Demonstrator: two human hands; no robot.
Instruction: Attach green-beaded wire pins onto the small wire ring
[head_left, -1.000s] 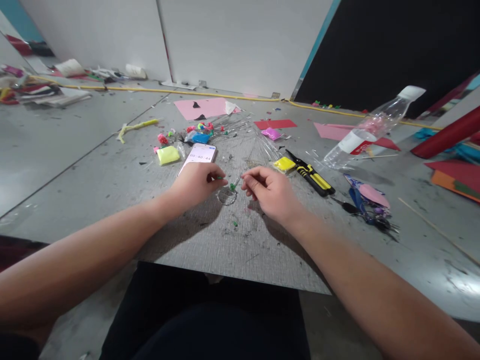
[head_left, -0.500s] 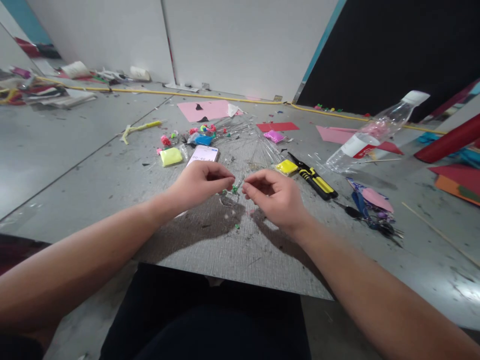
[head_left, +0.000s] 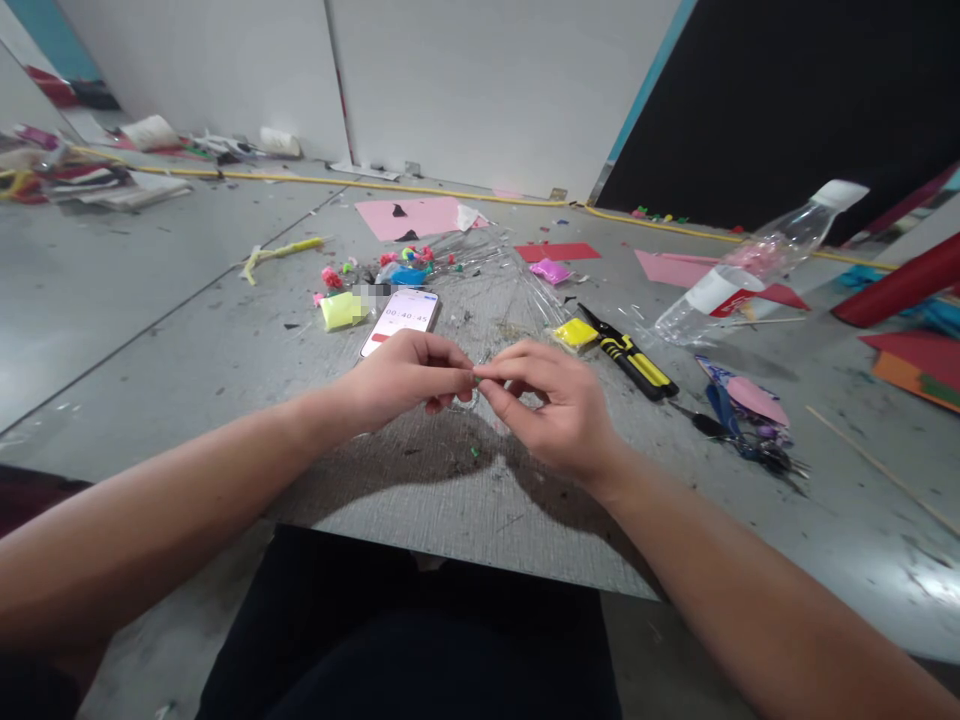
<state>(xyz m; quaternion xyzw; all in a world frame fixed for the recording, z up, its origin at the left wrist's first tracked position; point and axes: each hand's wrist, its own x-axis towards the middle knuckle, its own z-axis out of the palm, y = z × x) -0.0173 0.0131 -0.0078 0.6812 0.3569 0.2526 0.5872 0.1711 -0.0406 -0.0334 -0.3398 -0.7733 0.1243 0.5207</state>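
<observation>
My left hand (head_left: 409, 378) and my right hand (head_left: 551, 400) meet fingertip to fingertip over the near part of the grey table (head_left: 420, 500). Between the pinched thumbs and forefingers shows a small green piece (head_left: 478, 380), mostly hidden; it looks soft, like modelling clay. Thin shiny wire seems to go with it, but the fingers cover most of it. Just behind my left hand lies a phone (head_left: 409, 312) with a running timer. Beyond my right hand are a yellow clay packet (head_left: 575, 334) and black-and-yellow pliers (head_left: 637, 365).
Farther back lie a lime clay packet (head_left: 343, 311), a blue packet (head_left: 407, 276), a pink packet (head_left: 550, 270) and pink paper (head_left: 420, 218). A clear plastic bottle (head_left: 750, 275) leans at the right, with keys (head_left: 772, 455) nearer. A yellow cord (head_left: 450, 193) crosses the back.
My hands have come together; the fingertips were a little apart before. The green piece and wire, visible between them earlier, are now mostly covered. More of the phone shows.
</observation>
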